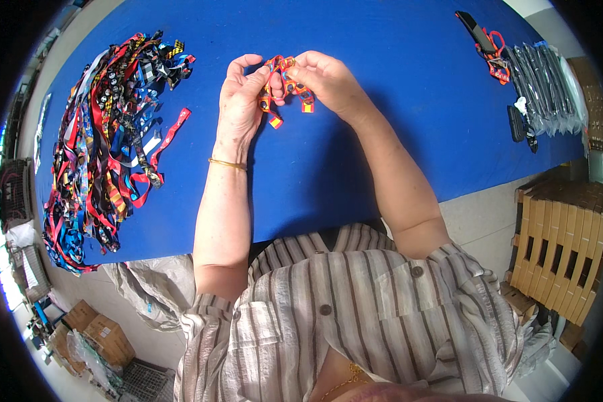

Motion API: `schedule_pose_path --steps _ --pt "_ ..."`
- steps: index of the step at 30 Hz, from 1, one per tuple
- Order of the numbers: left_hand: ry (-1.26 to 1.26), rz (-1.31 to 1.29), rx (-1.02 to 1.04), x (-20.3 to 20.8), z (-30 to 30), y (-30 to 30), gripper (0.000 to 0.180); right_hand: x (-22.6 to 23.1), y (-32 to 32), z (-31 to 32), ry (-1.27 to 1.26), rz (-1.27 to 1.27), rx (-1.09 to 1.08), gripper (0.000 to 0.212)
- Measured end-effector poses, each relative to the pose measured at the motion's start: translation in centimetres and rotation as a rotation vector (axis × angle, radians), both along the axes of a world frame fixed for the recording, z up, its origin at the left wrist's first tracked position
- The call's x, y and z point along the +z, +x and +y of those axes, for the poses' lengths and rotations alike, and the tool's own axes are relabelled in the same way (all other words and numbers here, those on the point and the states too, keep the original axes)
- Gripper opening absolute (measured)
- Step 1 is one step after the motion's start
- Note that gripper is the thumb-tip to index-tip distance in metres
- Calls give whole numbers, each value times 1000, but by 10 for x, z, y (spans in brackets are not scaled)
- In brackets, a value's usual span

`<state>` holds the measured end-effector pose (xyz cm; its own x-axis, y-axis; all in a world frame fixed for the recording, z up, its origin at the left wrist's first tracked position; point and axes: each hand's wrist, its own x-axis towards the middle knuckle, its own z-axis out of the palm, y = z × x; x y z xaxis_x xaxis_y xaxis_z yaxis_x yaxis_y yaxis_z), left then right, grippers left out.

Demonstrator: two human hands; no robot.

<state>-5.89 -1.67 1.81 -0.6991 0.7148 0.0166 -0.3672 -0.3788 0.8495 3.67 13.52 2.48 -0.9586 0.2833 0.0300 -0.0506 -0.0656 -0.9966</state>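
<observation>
Our left hand (240,94) and right hand (325,77) both pinch a small red-and-orange ribbon strap (285,84) between thumb and fingertips, holding it just above the blue table (355,161), near its middle. We judge it light, soft and floppy, best gripped at the folded loop, not the dangling ends. A heap of mixed ribbons (107,141) lies along the table's left edge. At the far right corner, clear bags (549,87) lie stacked; their contents are unclear.

Clear plastic packets (549,87) far right; brown cartons (97,331) below-left.
</observation>
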Motion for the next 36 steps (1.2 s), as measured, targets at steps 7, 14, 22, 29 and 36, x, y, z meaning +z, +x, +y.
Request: schedule_pose_path --steps 7,14,22,29,36 --pt "-34 58 -73 -2 1 -1 17 -1 1 4 57 -12 52 16" --pt "-166 187 -131 5 0 4 23 -4 2 15 194 -40 42 16" --pt "-236 246 -59 6 -1 8 20 -4 2 14 236 5 25 20" --pt "-202 243 -137 11 1 13 16 -14 -2 21 215 -235 -47 31" --pt "-257 261 -163 12 -1 11 16 -3 1 16 102 -133 33 27"
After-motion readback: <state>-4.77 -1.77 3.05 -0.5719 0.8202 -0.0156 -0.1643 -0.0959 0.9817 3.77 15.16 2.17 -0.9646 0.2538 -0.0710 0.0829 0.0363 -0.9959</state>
